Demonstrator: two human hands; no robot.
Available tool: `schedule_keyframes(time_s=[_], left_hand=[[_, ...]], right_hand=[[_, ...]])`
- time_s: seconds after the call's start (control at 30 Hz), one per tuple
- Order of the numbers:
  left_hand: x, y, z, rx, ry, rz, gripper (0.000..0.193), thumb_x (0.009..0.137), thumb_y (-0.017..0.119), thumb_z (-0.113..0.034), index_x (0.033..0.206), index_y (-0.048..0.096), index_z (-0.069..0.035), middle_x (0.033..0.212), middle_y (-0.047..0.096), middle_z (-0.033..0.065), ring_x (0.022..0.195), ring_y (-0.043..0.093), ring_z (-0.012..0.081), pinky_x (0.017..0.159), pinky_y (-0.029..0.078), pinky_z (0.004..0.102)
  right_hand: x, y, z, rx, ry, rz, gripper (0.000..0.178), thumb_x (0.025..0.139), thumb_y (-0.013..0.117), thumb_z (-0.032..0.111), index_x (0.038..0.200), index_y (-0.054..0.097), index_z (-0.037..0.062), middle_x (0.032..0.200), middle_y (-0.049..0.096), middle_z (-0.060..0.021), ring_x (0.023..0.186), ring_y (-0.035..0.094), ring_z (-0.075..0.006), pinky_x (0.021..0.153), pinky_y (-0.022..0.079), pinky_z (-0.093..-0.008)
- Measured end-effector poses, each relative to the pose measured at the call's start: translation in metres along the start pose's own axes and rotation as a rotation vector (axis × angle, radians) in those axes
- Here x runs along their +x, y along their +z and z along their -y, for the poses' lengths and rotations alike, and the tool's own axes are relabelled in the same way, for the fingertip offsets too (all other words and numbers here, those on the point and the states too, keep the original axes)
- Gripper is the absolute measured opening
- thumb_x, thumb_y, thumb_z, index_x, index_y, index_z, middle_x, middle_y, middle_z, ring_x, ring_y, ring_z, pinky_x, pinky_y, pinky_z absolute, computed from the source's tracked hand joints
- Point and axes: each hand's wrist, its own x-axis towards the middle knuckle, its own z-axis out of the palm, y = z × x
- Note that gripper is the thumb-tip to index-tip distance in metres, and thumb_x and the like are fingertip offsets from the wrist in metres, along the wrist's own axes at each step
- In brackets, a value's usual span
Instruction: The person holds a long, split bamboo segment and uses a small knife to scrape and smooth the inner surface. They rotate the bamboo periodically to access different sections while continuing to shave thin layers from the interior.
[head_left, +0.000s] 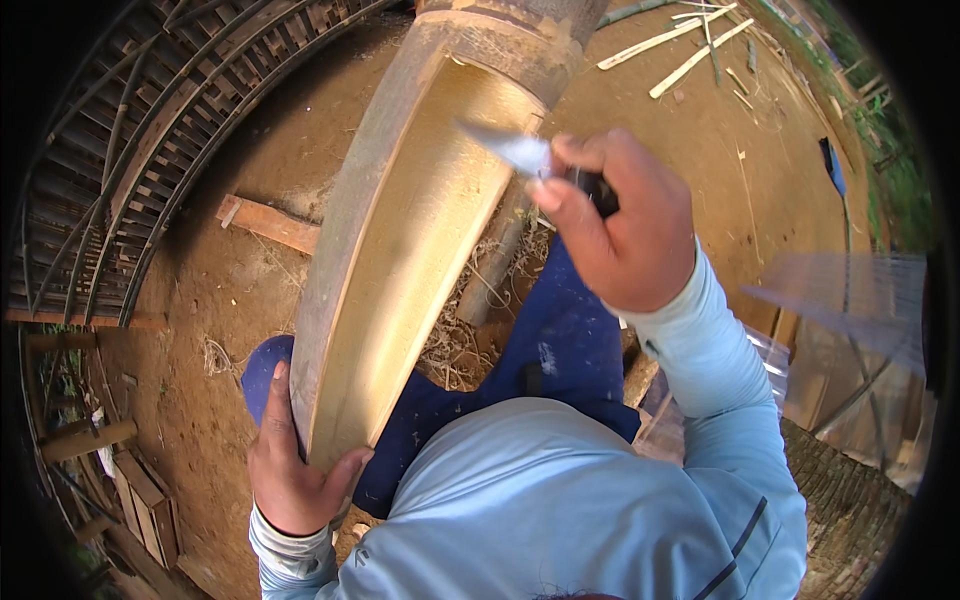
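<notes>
A thick bamboo culm (342, 235) with a long opening cut along its side slants from the near left up to the top of the view. Its pale yellow inner wall shows through that opening. My left hand (293, 470) grips the near end, fingers along the outer left side and thumb at the cut edge. In my right hand (640, 230) is a knife (518, 150), its dark handle partly hidden by my fingers. The blade, smeared by motion, points left over the upper part of the opening; whether it touches the bamboo I cannot tell.
A slatted bamboo structure (120, 170) curves along the left. An orange-brown board (268, 228) lies on the dirt ground beside the culm. Split strips (690, 55) are scattered at the far right, and a clear corrugated sheet (850, 330) stands at right. Fibrous shavings (450, 360) lie between my legs.
</notes>
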Motion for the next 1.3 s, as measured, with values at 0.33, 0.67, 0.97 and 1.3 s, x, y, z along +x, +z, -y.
schedule_keyframes(time_s=[0.33, 0.67, 0.97, 1.3], left_hand=[[0.000, 0.002, -0.002, -0.001, 0.000, -0.013, 0.115, 0.059, 0.089, -0.012, 0.152, 0.024, 0.004, 0.116, 0.064, 0.0299, 0.100, 0.068, 0.0444, 0.086, 0.054, 0.0437], [0.002, 0.000, -0.005, 0.060, 0.031, -0.031, 0.113, 0.060, 0.089, -0.012, 0.152, 0.024, 0.004, 0.115, 0.064, 0.0298, 0.096, 0.068, 0.0437, 0.085, 0.054, 0.0445], [-0.002, 0.001, -0.005, 0.018, -0.009, 0.000, 0.113, 0.060, 0.089, -0.012, 0.152, 0.024, 0.005, 0.118, 0.062, 0.0298, 0.098, 0.068, 0.0427, 0.084, 0.054, 0.0428], [-0.004, 0.000, -0.007, 0.003, -0.028, -0.023, 0.111, 0.059, 0.089, -0.012, 0.150, 0.028, 0.006, 0.121, 0.061, 0.0294, 0.098, 0.068, 0.0427, 0.083, 0.055, 0.0414]], right_hand=[[-0.003, 0.005, 0.007, 0.006, -0.083, -0.011, 0.023, 0.088, 0.073, 0.025, 0.092, 0.063, 0.0050, 0.080, 0.064, -0.0111, 0.069, 0.065, -0.0304, 0.057, 0.051, -0.0378], [0.007, -0.004, -0.005, -0.013, 0.002, 0.014, 0.027, 0.089, 0.073, 0.017, 0.098, 0.059, -0.0041, 0.080, 0.065, -0.0165, 0.067, 0.065, -0.0231, 0.062, 0.050, -0.0316], [0.001, 0.000, 0.001, -0.001, -0.054, 0.021, 0.027, 0.089, 0.072, 0.027, 0.092, 0.059, 0.0041, 0.078, 0.066, -0.0098, 0.065, 0.064, -0.0319, 0.056, 0.051, -0.0373], [-0.002, 0.006, -0.005, 0.041, -0.095, -0.039, 0.026, 0.088, 0.073, 0.027, 0.093, 0.061, 0.0040, 0.081, 0.066, -0.0122, 0.067, 0.064, -0.0322, 0.057, 0.051, -0.0374]])
